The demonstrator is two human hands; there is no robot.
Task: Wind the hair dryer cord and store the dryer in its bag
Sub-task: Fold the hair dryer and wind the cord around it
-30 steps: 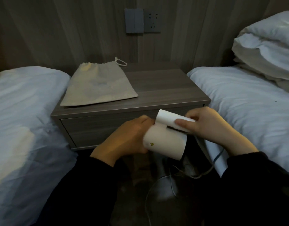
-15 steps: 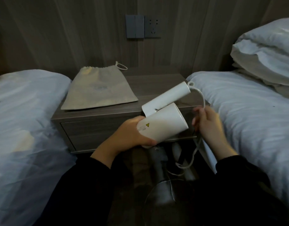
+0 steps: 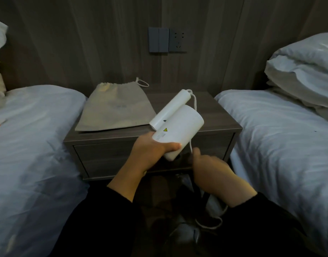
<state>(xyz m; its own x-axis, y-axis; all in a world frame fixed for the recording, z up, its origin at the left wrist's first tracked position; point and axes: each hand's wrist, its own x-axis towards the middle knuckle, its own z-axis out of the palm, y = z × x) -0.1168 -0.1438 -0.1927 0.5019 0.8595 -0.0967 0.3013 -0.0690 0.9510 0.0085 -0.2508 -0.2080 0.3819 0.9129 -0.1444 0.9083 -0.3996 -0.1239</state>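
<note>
My left hand [image 3: 150, 154] grips the barrel of the white hair dryer [image 3: 178, 127] in front of the nightstand, its folded handle pointing up and away. The white cord [image 3: 194, 101] leaves the handle's tip, runs down behind the barrel and reaches my right hand [image 3: 211, 171], which pinches it just below the dryer. More cord loops on the floor by my feet. The beige drawstring bag [image 3: 115, 110] lies flat and shut on the left half of the nightstand.
The grey wooden nightstand [image 3: 215, 115] stands between two white beds, left bed [image 3: 29, 136] and right bed [image 3: 280, 136]. Pillows [image 3: 304, 71] pile at the right. A wall socket and switches [image 3: 167, 42] sit above the nightstand.
The dryer was lifted and turned so its handle points up and away. My right hand let go of the handle, dropped along the cord, and now pinches it under the barrel.
</note>
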